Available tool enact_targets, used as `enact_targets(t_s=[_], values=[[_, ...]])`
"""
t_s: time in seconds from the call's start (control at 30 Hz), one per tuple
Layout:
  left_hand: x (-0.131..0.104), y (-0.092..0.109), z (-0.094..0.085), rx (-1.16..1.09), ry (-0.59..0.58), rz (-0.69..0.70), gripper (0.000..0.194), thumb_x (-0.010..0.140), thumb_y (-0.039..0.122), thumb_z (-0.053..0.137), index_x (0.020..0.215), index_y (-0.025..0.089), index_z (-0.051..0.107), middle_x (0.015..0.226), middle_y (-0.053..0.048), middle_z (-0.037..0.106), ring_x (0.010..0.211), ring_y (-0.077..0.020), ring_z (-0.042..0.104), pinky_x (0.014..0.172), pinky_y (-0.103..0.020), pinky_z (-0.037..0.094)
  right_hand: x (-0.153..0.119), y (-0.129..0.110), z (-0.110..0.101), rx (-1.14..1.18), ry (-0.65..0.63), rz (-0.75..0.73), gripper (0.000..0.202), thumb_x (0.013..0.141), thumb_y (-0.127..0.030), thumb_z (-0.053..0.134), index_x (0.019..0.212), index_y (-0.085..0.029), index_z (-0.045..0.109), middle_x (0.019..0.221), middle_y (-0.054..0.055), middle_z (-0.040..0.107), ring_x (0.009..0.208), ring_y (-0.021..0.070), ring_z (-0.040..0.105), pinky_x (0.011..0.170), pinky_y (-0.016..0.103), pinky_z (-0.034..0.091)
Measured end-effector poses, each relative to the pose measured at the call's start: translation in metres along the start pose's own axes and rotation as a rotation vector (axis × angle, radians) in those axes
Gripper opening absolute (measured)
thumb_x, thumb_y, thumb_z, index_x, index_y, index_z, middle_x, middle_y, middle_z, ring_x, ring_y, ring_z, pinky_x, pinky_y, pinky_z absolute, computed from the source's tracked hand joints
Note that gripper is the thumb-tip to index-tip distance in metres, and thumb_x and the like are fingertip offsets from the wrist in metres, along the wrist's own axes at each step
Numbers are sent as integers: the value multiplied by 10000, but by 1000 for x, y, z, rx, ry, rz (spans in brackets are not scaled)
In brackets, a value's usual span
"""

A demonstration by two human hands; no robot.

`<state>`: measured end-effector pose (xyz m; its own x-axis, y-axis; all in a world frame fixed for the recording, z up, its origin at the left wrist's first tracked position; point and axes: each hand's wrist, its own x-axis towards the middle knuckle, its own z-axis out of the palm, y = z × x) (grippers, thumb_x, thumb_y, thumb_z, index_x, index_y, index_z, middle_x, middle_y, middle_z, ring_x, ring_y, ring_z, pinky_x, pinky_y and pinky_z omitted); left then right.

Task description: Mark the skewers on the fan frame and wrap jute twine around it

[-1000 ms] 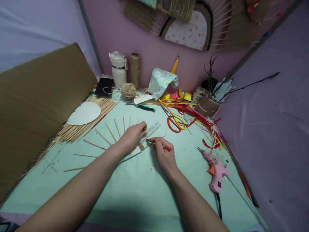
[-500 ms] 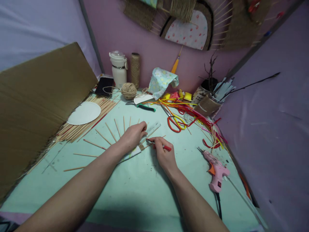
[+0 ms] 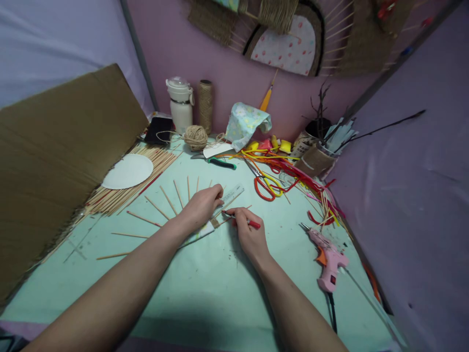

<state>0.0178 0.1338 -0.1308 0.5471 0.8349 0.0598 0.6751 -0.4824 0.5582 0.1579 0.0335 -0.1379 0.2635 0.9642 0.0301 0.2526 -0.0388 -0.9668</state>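
My left hand [image 3: 205,203] presses a clear ruler [image 3: 233,194] down, its fingers bent together at the ruler's near part. In my right hand [image 3: 251,234] is a red pen [image 3: 253,224], its tip near a thin stick beside the ruler. Under my left hand and forearm lies a half-round piece with patterned cloth [image 3: 198,236], partly hidden. Several thin wooden sticks [image 3: 167,199] fan out from it. A small brown edge [image 3: 214,223] of the piece shows between my hands.
A pink glue gun [image 3: 330,259] lies at the right. Scissors [image 3: 264,188], green-handled pliers [image 3: 222,163] and coloured strips are behind my hands. At the left, a white oval [image 3: 128,171] rests on many sticks beside a cardboard sheet [image 3: 69,161]. Twine [image 3: 195,137] and a white jar [image 3: 181,110] stand behind.
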Motion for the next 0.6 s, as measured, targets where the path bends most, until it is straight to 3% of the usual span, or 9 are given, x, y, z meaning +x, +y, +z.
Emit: enact_targets(t_s=[0.6], values=[[0,1,0,-29,-7,-22,56,832,252,520,805,235,474,707,10,546,677,-179,504,604,-279,322,1,-1,-1,-21,30,-21,365,916,-355,437,822,-186,747,590,-21,534,575,132,487,558,247,373]])
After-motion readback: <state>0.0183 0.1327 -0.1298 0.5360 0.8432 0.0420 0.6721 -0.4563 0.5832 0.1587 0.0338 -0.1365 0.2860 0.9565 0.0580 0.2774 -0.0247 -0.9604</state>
